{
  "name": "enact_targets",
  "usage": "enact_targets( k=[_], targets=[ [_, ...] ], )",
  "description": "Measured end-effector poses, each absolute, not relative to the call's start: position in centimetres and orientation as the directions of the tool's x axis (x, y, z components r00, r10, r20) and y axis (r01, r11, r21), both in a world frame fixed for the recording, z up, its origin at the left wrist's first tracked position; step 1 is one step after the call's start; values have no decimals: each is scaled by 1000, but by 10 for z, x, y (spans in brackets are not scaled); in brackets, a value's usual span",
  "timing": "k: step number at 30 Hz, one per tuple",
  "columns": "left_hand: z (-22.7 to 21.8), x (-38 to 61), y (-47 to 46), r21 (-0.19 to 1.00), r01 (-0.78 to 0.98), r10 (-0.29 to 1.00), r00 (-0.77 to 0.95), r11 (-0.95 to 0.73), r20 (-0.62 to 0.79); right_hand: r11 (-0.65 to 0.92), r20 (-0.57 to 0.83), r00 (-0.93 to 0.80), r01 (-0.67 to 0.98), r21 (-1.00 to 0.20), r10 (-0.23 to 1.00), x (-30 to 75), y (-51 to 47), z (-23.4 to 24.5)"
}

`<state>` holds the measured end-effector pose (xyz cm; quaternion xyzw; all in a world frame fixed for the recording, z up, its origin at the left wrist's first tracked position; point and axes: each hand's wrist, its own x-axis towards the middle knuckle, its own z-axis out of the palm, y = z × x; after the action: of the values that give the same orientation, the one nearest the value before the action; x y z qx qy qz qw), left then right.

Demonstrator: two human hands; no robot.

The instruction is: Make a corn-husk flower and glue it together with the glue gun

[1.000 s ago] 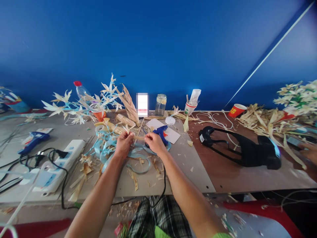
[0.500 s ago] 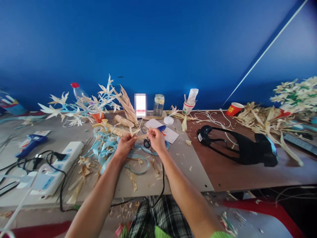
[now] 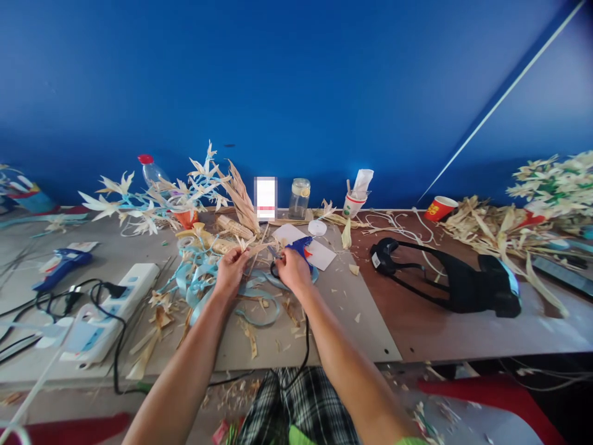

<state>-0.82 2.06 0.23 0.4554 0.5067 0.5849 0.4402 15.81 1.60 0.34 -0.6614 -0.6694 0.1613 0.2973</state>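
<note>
The left hand (image 3: 231,267) pinches a thin tan husk strip (image 3: 258,249), best held taut while the right hand (image 3: 293,266) grips black-handled metal scissors (image 3: 273,268).

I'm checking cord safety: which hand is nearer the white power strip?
Left. The left hand is to the power strip's right; the right hand is farther off on the same side.

Tan strip (image 3: 260,248); black-handled scissors (image 3: 273,268) just beside
</note>
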Motion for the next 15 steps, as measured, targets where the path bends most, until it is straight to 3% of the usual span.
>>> enact_targets(
  k=[3,5,15],
  targets=[
    [-1,-8,21,992,-23,972,-205,-123,115,89,126,-41,911,-403,991,150,7,4],
    [-4,-8,23,991,-23,970,-208,-130,123,85,113,-50,939,-332,992,147,3,6],
    [-11,-9,27,989,4,968,-206,-148,145,32,23,-27,967,-254,999,142,6,17]
  ],
)
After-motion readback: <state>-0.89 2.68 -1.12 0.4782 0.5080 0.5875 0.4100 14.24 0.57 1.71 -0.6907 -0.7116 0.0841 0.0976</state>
